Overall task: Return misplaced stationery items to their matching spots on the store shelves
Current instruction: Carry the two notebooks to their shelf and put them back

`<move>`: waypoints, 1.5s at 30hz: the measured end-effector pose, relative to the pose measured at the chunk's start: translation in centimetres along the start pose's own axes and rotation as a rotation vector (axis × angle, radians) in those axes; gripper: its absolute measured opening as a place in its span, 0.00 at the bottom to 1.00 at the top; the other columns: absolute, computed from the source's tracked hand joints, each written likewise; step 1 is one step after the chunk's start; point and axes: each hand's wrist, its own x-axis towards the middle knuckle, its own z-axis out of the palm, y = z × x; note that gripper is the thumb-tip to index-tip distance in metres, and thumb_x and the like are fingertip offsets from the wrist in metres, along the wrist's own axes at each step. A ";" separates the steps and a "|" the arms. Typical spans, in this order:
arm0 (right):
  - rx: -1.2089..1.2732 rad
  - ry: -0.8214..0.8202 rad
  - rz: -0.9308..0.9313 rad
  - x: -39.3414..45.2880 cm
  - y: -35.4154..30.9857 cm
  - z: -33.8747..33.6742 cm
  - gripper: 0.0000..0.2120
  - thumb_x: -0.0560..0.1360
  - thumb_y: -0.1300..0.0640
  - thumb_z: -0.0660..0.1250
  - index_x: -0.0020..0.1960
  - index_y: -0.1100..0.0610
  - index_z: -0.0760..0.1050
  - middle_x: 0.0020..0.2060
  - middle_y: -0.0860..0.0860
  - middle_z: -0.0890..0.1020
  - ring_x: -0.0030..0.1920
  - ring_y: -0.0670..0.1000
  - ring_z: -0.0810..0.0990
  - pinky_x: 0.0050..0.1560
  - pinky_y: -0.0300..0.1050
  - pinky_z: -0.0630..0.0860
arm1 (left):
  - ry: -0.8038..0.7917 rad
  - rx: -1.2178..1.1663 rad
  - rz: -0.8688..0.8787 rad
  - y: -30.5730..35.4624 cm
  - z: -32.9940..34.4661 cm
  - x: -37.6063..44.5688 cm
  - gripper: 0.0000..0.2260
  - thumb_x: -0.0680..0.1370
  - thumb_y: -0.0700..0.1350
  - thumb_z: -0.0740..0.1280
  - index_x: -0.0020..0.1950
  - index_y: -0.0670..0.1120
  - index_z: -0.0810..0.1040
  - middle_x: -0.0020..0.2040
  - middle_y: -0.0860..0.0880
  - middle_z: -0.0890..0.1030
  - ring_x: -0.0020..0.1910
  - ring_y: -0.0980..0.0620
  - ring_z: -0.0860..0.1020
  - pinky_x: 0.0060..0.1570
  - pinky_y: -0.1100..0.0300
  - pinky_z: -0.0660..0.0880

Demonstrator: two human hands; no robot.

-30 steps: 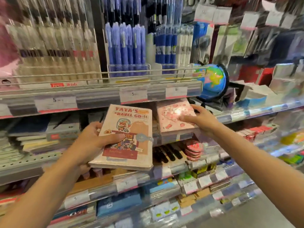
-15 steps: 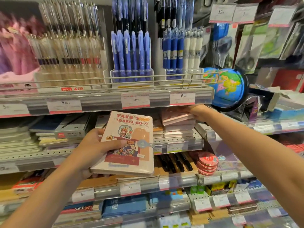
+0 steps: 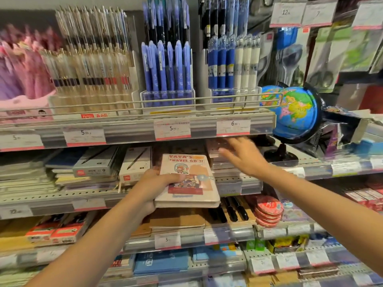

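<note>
Cream travel notebook (image 3: 187, 181) sits in your left hand (image 3: 154, 188), thumb clamped across cover, fingers under spine; held level with middle shelf, just left of pink notebook stack (image 3: 219, 156), likely so you can match it to its own pile. Your right hand (image 3: 243, 157) hovers with fingers spread and loose, holding nothing, in front of that stack under shelf edge (image 3: 186, 129). Versus half second back: right hand was reaching deep onto stack; now pulled out, blurred by motion. Cream notebook raised closer to shelf.

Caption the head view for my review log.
Left hand grips a travel notebook; open right hand hovers by stacked pink notebooks.
</note>
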 end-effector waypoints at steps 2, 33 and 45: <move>0.128 -0.171 -0.196 -1.5 -1.6 -0.5 0.33 0.72 0.36 0.54 0.72 0.53 0.63 0.70 0.54 0.69 0.69 0.52 0.67 0.67 0.48 0.62 | 0.052 -0.032 0.013 -0.2 0.8 1.7 0.19 0.70 0.40 0.73 0.58 0.40 0.71 0.47 0.40 0.83 0.34 0.49 0.84 0.27 0.59 0.79; -0.380 -0.388 -0.073 2.6 -1.2 2.3 0.36 0.69 0.30 0.58 0.69 0.52 0.65 0.61 0.51 0.79 0.60 0.56 0.77 0.54 0.49 0.73 | -0.013 1.259 0.414 2.7 1.1 9.6 0.28 0.72 0.50 0.71 0.70 0.44 0.69 0.67 0.44 0.73 0.65 0.46 0.72 0.61 0.58 0.69; -0.404 -0.233 -0.105 1.9 -0.9 2.9 0.17 0.79 0.46 0.55 0.62 0.52 0.72 0.52 0.54 0.83 0.53 0.57 0.80 0.48 0.47 0.72 | -0.023 1.376 0.368 2.9 1.0 11.7 0.22 0.78 0.48 0.62 0.72 0.45 0.65 0.69 0.43 0.71 0.66 0.44 0.70 0.63 0.55 0.69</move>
